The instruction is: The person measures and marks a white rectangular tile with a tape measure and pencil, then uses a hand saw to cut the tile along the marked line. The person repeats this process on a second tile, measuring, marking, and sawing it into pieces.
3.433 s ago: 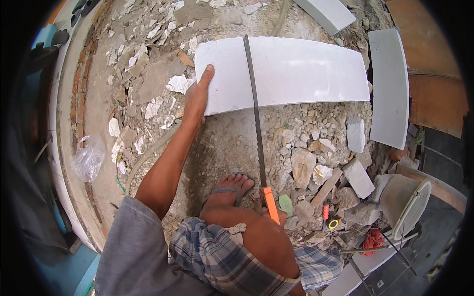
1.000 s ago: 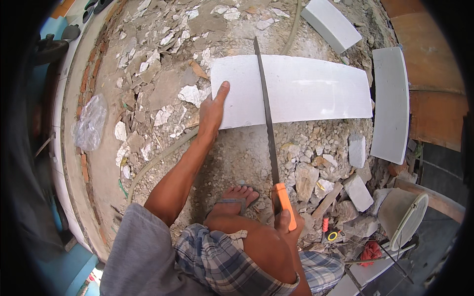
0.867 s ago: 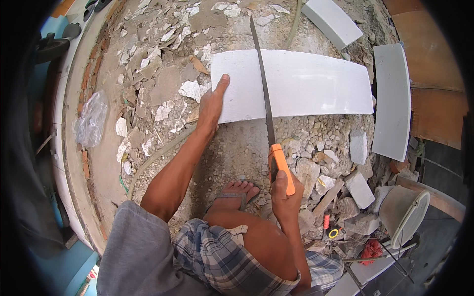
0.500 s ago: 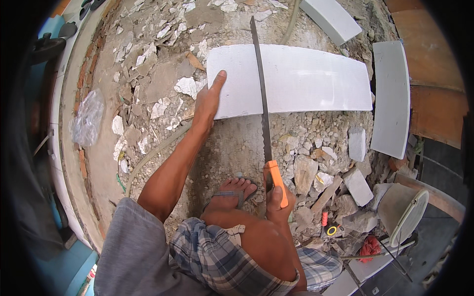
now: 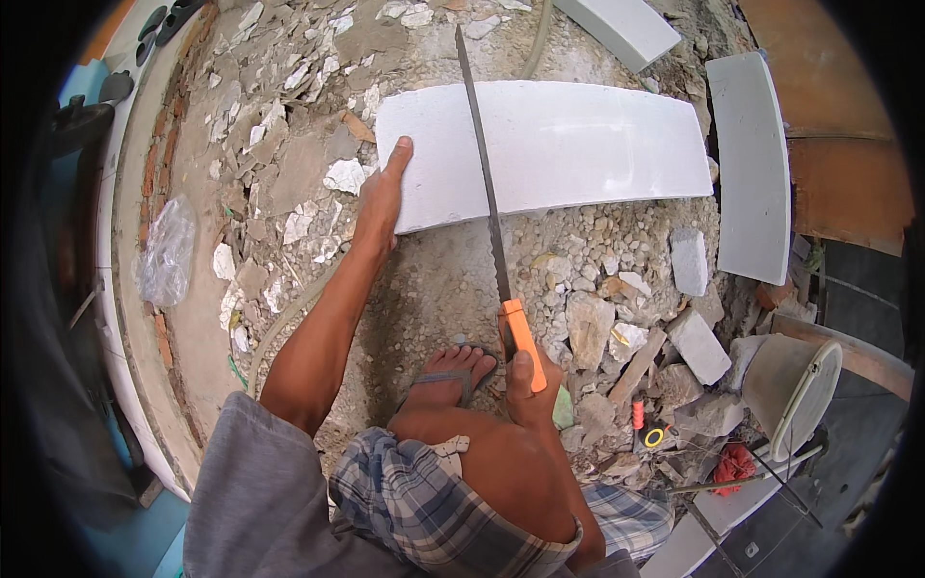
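A long white lightweight block lies crosswise in front of me over rubble. My left hand grips its left end, thumb on the top face, the other fingers hidden along the edge. In my right hand is the orange handle of a hand saw. The saw's long, dark toothed blade crosses the top face nearer the left end, and its tip reaches past the far edge. Whether the teeth have cut into the block cannot be made out.
More white blocks lie at the far right and right. Broken stones, a bucket, a yellow-and-black tape roll and a red bag are at right. A clear plastic bag lies left. My sandaled foot is below the block.
The whole view has shifted a little, so block and hands appear further left. The saw slants slightly more, its handle marginally closer to the block. Both hands keep their hold.
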`<state>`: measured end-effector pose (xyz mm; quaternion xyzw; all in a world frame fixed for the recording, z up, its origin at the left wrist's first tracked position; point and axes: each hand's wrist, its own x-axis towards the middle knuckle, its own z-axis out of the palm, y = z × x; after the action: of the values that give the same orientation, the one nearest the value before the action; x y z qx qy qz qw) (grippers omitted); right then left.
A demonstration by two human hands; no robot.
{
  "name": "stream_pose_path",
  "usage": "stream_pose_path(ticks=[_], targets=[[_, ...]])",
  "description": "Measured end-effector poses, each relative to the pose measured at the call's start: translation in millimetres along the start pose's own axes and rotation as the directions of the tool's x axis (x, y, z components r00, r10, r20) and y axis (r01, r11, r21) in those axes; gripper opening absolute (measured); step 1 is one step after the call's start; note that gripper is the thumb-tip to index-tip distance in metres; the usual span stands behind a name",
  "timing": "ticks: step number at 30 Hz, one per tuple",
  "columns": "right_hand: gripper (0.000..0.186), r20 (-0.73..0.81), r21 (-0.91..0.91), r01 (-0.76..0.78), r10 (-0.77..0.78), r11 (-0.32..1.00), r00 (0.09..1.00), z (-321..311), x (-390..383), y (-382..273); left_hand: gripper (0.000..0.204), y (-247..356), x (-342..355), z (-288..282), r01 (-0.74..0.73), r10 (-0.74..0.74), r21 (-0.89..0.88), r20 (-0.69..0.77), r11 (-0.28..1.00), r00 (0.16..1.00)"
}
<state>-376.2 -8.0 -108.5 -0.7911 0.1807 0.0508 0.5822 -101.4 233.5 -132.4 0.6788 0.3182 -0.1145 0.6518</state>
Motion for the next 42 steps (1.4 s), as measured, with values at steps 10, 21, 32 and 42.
stream_pose_path(ticks=[10,21,32,42], targets=[[0.05,-0.011,-0.033,0.008,-0.008,0.999,1.0,4.3,-8.2,18.6,0.098,-2.2,2.5,0.0,-0.022,0.022,-0.011,0.008,1.0,1.0],[0.051,0.007,0.028,0.075,-0.075,0.997,0.997,-0.9,-22.8,48.0,0.1,-4.9,5.7,0.4,-0.02,0.02,-0.001,0.003,1.0,1.0],[0.041,0.039,-0.201,-0.079,0.089,0.976,0.995,-56.5,-90.4,-1.7,0.096,-7.0,6.4,0.3,-0.016,0.017,-0.079,0.014,0.997,1.0],[0.038,0.06,-0.143,-0.109,0.118,0.984,0.991,-13.6,21.7,-100.6,0.096,-6.4,1.1,-0.3,-0.034,0.033,-0.064,-0.025,0.997,0.999]])
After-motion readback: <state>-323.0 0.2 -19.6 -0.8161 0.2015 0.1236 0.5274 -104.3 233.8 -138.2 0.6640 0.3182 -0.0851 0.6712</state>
